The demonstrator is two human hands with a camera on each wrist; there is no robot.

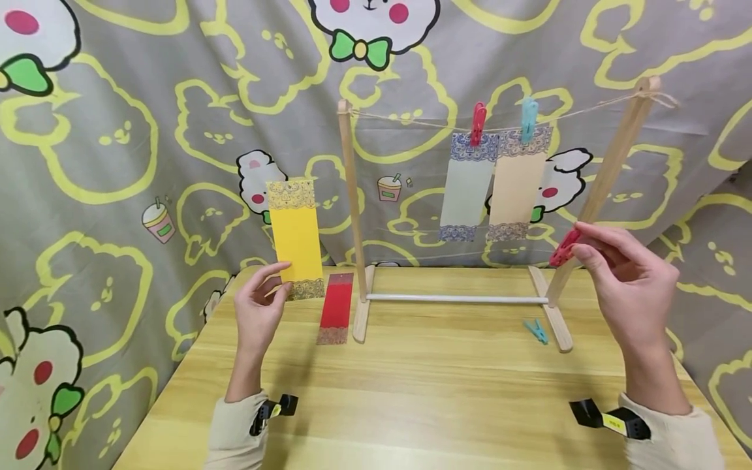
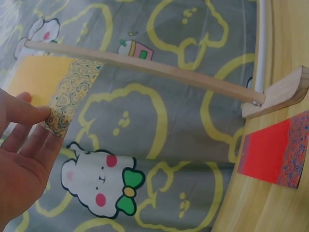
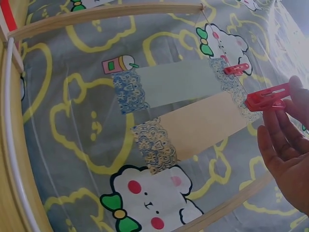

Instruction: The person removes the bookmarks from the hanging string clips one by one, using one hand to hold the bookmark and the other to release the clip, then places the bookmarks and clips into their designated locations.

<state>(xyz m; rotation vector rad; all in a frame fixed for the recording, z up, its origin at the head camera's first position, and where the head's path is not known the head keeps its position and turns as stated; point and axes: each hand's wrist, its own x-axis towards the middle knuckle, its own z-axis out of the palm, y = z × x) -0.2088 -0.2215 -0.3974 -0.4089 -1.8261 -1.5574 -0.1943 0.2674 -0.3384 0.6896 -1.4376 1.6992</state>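
My left hand (image 1: 261, 297) pinches a yellow paper strip (image 1: 296, 241) with lace-patterned ends by its lower left edge, held upright left of the wooden rack. In my right hand (image 1: 631, 281) a red clothespin (image 1: 565, 248) is pinched between thumb and fingers, near the rack's right post. On the string (image 1: 420, 122) hang a pale grey-green strip (image 1: 467, 189) under a red clothespin (image 1: 478, 124) and a peach strip (image 1: 517, 189) under a blue clothespin (image 1: 529, 119). The right wrist view shows the held red clothespin (image 3: 268, 97) in front of the peach strip's top.
A red paper strip (image 1: 336, 310) lies on the table (image 1: 423, 405) beside the rack's left foot (image 1: 364, 313). Near the right foot (image 1: 551, 313) lies a blue clothespin (image 1: 536, 331). A white bar (image 1: 458, 299) joins the feet. Behind hangs a patterned curtain (image 1: 223, 130).
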